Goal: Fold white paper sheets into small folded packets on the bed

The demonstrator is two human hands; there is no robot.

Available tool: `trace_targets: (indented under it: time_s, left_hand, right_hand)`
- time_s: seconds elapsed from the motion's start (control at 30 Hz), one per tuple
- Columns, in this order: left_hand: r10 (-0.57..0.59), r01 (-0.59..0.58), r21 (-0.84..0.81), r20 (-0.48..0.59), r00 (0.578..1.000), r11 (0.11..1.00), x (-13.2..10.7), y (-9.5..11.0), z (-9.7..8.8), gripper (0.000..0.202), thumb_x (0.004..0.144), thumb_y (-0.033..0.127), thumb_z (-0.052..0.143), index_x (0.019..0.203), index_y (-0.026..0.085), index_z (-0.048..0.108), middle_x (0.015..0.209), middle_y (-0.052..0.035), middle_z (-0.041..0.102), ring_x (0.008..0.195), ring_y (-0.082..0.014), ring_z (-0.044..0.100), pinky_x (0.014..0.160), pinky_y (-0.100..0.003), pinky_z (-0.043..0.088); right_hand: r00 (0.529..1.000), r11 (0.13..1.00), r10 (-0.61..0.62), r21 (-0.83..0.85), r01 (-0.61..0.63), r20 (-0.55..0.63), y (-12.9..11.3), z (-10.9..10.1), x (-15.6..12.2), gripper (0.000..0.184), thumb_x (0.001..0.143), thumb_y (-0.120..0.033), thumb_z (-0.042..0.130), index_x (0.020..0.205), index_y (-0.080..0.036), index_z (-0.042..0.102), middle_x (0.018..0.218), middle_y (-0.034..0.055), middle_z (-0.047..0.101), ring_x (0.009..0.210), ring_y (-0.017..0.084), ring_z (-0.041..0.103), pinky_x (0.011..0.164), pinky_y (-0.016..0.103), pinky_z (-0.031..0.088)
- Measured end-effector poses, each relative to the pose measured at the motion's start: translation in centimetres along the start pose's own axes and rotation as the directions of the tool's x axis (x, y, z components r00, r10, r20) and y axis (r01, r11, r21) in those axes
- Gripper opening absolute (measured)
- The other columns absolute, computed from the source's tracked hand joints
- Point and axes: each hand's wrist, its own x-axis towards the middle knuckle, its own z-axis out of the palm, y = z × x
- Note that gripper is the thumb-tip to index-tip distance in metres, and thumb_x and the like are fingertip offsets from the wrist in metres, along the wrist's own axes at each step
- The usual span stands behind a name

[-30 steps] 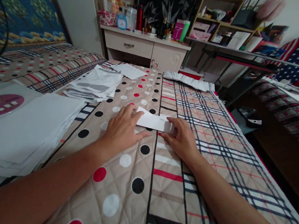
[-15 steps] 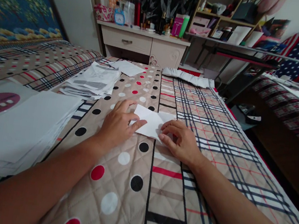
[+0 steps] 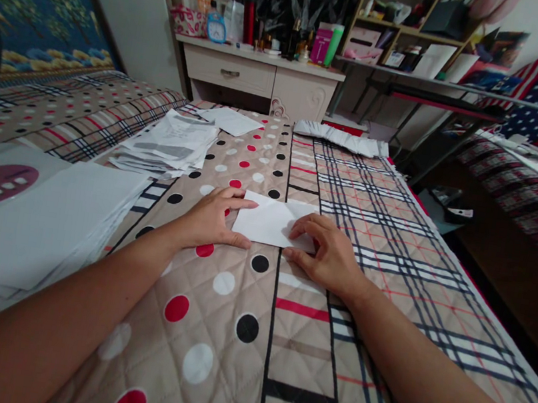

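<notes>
A folded white sheet of paper lies on the patterned quilt in front of me, with slanting creases on its upper side. My left hand holds its left end, index finger on the upper left corner and thumb at the lower left corner. At the right end, my right hand has curled fingers over the paper and its thumb along the near edge. Part of the right end is hidden under those fingers.
A stack of white sheets lies at left, with a pile of printed papers behind it. Farther back are a single white sheet and a pleated paper strip. A dresser stands beyond the quilt.
My left hand has spread its thumb from its fingers and moved slightly left to the paper's end. The paper lies flatter at left. My right hand has barely moved.
</notes>
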Motion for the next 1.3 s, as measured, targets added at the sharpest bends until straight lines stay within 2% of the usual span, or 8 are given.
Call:
trace_targets:
  time_s: [0.3,0.57,1.0,1.17,1.3]
  left_hand:
    - [0.003,-0.003,-0.005,0.022,1.000,1.000,0.01,0.23,-0.22,0.085,0.056,0.064,0.078,0.130,0.025,0.060,0.143,-0.0120,0.045,0.132,-0.0326,0.041,0.111,-0.047,0.033]
    - [-0.011,0.012,-0.031,0.025,1.000,0.999,-0.05,0.07,-0.20,0.083,0.058,0.062,0.079,0.130,0.027,0.059,0.144,-0.0121,0.044,0.133,-0.0326,0.040,0.112,-0.047,0.032]
    - [0.011,-0.010,-0.017,0.015,1.000,1.000,-0.06,-0.04,-0.06,0.080,0.062,0.062,0.076,0.131,0.026,0.059,0.143,-0.0120,0.045,0.132,-0.0313,0.041,0.111,-0.046,0.033]
    - [0.011,-0.011,-0.042,-0.004,1.000,0.999,-0.05,0.16,-0.09,0.072,0.068,0.061,0.072,0.129,0.024,0.061,0.141,-0.0128,0.046,0.132,-0.0299,0.042,0.112,-0.044,0.032]
    - [0.014,-0.013,-0.030,0.010,1.000,0.999,-0.07,0.10,-0.11,0.073,0.067,0.061,0.073,0.130,0.025,0.060,0.142,-0.0125,0.045,0.133,-0.0307,0.041,0.112,-0.045,0.032]
  right_hand:
    - [1.000,0.999,0.005,0.050,-0.005,-0.005,0.23,0.03,-0.02,0.014,0.080,-0.027,0.068,0.091,-0.020,0.066,0.098,0.0060,0.065,0.093,0.021,0.059,0.084,0.034,0.044]
    - [1.000,0.999,0.009,0.050,-0.009,-0.008,0.20,0.04,0.08,0.016,0.076,-0.028,0.071,0.090,-0.021,0.066,0.099,0.0058,0.065,0.093,0.022,0.059,0.083,0.035,0.046]
    - [1.000,0.999,0.016,0.046,-0.016,-0.007,0.10,-0.06,0.18,0.013,0.081,-0.028,0.067,0.089,-0.019,0.065,0.094,0.0062,0.065,0.089,0.021,0.059,0.081,0.034,0.044]
    - [1.000,0.999,0.013,0.050,-0.013,-0.010,0.05,-0.09,0.21,0.012,0.080,-0.028,0.067,0.089,-0.019,0.065,0.094,0.0060,0.065,0.089,0.021,0.059,0.080,0.033,0.045]
    - [1.000,0.999,0.012,0.047,-0.012,-0.012,0.06,-0.05,0.14,0.014,0.079,-0.027,0.068,0.090,-0.020,0.065,0.094,0.0060,0.065,0.089,0.021,0.059,0.081,0.034,0.045]
